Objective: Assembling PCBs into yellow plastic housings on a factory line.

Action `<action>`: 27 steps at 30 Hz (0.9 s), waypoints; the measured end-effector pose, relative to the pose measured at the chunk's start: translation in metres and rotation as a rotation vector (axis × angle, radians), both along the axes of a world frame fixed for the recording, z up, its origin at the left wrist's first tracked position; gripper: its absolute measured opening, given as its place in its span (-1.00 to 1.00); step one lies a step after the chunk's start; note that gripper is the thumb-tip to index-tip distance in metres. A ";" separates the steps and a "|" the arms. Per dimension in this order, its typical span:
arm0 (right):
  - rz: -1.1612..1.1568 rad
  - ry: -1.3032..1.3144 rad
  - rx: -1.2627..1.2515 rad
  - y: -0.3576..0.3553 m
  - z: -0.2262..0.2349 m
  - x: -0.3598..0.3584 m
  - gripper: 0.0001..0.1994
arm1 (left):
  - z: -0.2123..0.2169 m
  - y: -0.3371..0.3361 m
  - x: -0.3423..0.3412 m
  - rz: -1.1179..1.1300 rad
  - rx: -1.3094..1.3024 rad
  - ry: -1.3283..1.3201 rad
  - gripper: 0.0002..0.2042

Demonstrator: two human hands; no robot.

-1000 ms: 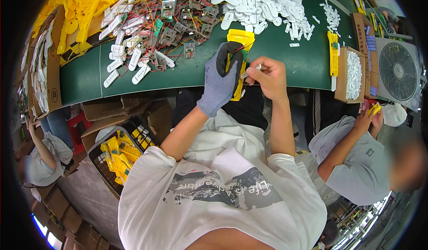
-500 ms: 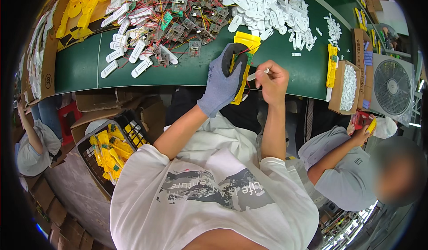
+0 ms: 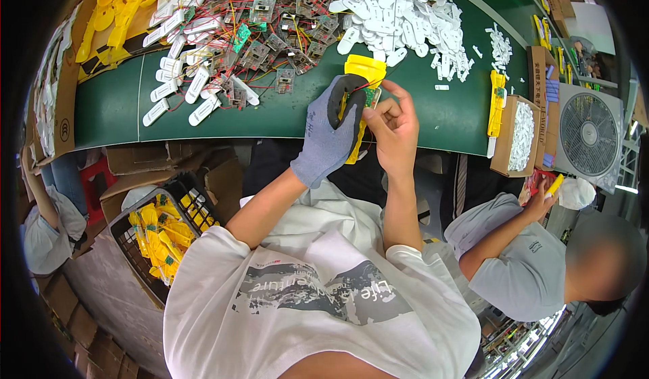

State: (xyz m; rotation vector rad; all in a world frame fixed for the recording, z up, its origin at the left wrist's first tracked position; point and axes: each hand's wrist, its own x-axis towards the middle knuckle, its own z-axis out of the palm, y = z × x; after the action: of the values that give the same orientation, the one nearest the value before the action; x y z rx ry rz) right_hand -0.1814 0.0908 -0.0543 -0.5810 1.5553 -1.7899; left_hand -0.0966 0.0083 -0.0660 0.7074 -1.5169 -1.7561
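My left hand (image 3: 331, 125), in a grey-blue glove with black fingers, is closed around a yellow plastic housing (image 3: 366, 66) held upright above the table's near edge. A small green circuit board (image 3: 369, 97) with red wire sits in the housing. My bare right hand (image 3: 395, 125) is against the housing's right side, thumb and fingers bent in at the board. Between its fingertips a pale edge shows of a small white plastic piece (image 3: 376, 98); the rest of it is hidden.
The green table (image 3: 270, 119) bears clear modules with wires (image 3: 274, 44), white oval covers (image 3: 385, 20) and yellow housings (image 3: 128, 14). A carton of small white parts (image 3: 520, 139) stands at right, near a co-worker (image 3: 517, 250). A black crate of yellow assemblies (image 3: 122, 233) is at lower left.
My right hand has moved left and up, bringing the white piece from beside the housing to the circuit board. My left hand keeps its hold. The whole view has shifted slightly.
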 end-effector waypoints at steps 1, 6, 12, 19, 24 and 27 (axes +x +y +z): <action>0.026 0.051 0.033 0.003 -0.004 -0.003 -0.60 | -0.002 0.001 0.000 0.004 0.023 0.015 -0.83; -0.082 0.124 -0.011 -0.006 -0.005 0.008 -0.64 | -0.006 0.002 -0.003 0.051 -0.001 0.056 -0.83; -0.111 0.385 0.077 0.003 -0.007 0.014 -0.59 | -0.001 -0.001 -0.001 0.006 -0.044 -0.014 -0.80; -0.127 0.812 0.150 0.000 -0.003 0.017 -0.65 | 0.005 0.000 0.003 -0.031 -0.057 -0.131 -0.79; -0.194 0.488 0.189 0.000 -0.007 0.028 -0.70 | 0.000 -0.001 0.005 -0.010 -0.150 -0.068 -0.78; -0.239 0.511 0.189 0.001 -0.009 0.030 -0.72 | -0.002 -0.003 0.007 -0.059 -0.184 -0.088 -0.77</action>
State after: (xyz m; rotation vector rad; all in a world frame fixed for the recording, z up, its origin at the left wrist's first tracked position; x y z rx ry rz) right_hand -0.1517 0.0919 -0.0631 -0.8335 2.1914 -1.7176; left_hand -0.0898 0.0050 -0.0683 0.6599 -1.7490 -1.6203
